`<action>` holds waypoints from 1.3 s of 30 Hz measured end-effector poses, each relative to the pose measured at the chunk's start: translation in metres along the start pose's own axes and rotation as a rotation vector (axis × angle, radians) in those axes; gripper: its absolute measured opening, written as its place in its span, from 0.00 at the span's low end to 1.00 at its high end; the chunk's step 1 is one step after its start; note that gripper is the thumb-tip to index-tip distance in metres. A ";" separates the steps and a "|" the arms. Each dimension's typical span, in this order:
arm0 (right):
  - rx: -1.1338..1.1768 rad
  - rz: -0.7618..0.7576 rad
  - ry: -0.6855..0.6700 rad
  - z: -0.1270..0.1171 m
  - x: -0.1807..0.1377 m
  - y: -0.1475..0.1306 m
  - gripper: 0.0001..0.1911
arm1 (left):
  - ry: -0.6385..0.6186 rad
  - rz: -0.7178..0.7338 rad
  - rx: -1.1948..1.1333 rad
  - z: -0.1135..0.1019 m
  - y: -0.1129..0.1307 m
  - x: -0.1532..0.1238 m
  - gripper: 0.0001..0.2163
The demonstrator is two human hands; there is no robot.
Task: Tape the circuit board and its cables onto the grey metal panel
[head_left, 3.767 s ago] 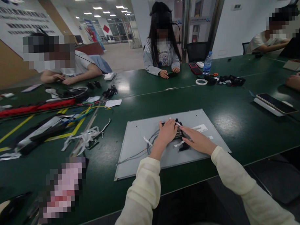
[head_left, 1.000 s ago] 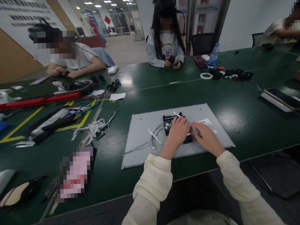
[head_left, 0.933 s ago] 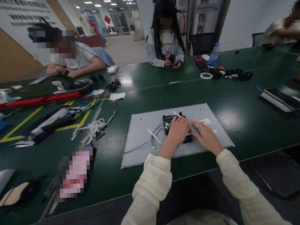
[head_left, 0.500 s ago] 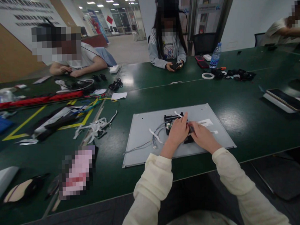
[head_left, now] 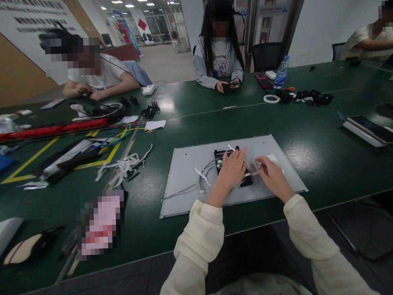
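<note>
A grey metal panel (head_left: 184,173) lies flat on the green table (head_left: 215,121). On its middle sits a small black circuit board (head_left: 221,155) with thin grey wires (head_left: 204,173) running off to the left. My left hand (head_left: 231,170) lies flat on the board, fingers stretched. Just right of it, my right hand (head_left: 273,177) pinches a pale flat ribbon strip (head_left: 253,172) that runs from the board toward its fingers.
Cables, white strips and yellow tape (head_left: 113,159) lie at the left. A phone on a white base (head_left: 370,133) rests at the right, a tape roll (head_left: 271,99) and water bottle (head_left: 281,72) farther back. Three people sit around the table.
My right hand has moved to the right, away from the left hand, drawing the ribbon strip out from the board. The left hand stays on the board.
</note>
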State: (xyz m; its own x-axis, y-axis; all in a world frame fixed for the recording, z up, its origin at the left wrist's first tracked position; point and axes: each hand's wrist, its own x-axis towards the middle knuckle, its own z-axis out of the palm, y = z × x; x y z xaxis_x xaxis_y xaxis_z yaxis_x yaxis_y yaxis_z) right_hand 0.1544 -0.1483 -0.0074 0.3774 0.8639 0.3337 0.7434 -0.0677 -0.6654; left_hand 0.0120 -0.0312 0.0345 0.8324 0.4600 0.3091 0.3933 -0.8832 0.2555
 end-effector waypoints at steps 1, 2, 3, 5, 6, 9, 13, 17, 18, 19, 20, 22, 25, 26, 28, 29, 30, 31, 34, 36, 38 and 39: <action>0.018 -0.001 0.020 -0.001 -0.001 0.002 0.15 | 0.021 -0.010 -0.005 -0.004 0.000 -0.001 0.19; 0.031 -0.015 0.025 -0.002 -0.002 0.003 0.13 | 0.043 -0.023 -0.015 -0.008 0.000 -0.003 0.18; 0.035 -0.040 0.016 -0.002 -0.002 0.003 0.13 | 0.065 -0.037 -0.031 -0.013 0.000 -0.005 0.17; 0.007 -0.106 -0.027 -0.002 -0.001 0.002 0.13 | 0.113 -0.068 -0.072 -0.020 0.000 -0.011 0.15; -0.022 -0.134 -0.048 -0.001 -0.001 0.001 0.13 | 0.136 -0.083 -0.093 -0.022 0.000 -0.015 0.14; -0.091 -0.169 -0.091 0.001 0.000 -0.001 0.11 | 0.191 -0.133 -0.116 -0.024 0.002 -0.031 0.12; -0.098 -0.163 -0.099 0.002 0.001 0.001 0.08 | 0.232 -0.151 -0.124 -0.018 0.007 -0.049 0.11; -0.026 -0.142 -0.116 -0.001 0.001 0.000 0.07 | 0.278 -0.146 -0.179 -0.014 0.008 -0.055 0.11; 0.007 -0.125 -0.127 -0.002 0.000 -0.002 0.07 | 0.287 -0.152 -0.191 -0.013 0.008 -0.055 0.11; 0.047 -0.093 -0.137 -0.003 0.000 -0.003 0.07 | 0.298 -0.159 -0.200 -0.013 0.008 -0.055 0.11; 0.095 -0.050 -0.141 -0.005 0.000 -0.005 0.08 | 0.310 -0.167 -0.207 -0.013 0.008 -0.054 0.11; 0.222 0.036 -0.131 -0.008 -0.001 -0.010 0.09 | 0.329 -0.173 -0.219 -0.014 0.008 -0.053 0.11; 0.432 0.072 -0.130 -0.012 0.000 -0.016 0.10 | 0.328 -0.126 -0.251 -0.016 0.012 -0.050 0.13; 0.482 0.065 -0.143 -0.013 0.000 -0.018 0.10 | 0.311 -0.100 -0.267 -0.017 0.013 -0.048 0.13; 0.535 0.066 -0.153 -0.014 0.001 -0.019 0.11 | 0.261 -0.062 -0.308 -0.018 0.016 -0.045 0.10; 0.544 0.078 -0.144 -0.014 0.002 -0.019 0.11 | 0.233 -0.057 -0.330 -0.018 0.017 -0.043 0.08; 0.543 0.093 -0.130 -0.014 0.002 -0.018 0.12 | 0.207 -0.066 -0.348 -0.017 0.018 -0.042 0.06; 0.536 0.109 -0.115 -0.014 0.002 -0.017 0.12 | 0.184 -0.090 -0.359 -0.016 0.019 -0.041 0.06; 0.467 0.138 -0.101 -0.010 0.003 -0.013 0.14 | 0.119 -0.219 -0.354 -0.012 0.022 -0.041 0.04; 0.394 0.138 -0.106 -0.007 0.002 -0.012 0.14 | 0.066 -0.314 -0.346 -0.009 0.023 -0.042 0.04; 0.313 0.129 -0.097 -0.005 0.001 -0.012 0.14 | 0.024 -0.383 -0.333 -0.006 0.025 -0.043 0.04; 0.274 0.123 -0.089 -0.003 0.000 -0.013 0.14 | 0.008 -0.409 -0.319 -0.005 0.025 -0.044 0.05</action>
State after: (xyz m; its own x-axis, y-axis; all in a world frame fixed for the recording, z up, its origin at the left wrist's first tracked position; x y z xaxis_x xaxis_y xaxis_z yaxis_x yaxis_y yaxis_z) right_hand 0.1466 -0.1488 0.0038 0.3964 0.8986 0.1881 0.5138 -0.0474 -0.8566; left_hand -0.0161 -0.0734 0.0317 0.6321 0.7635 0.1323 0.5459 -0.5599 0.6233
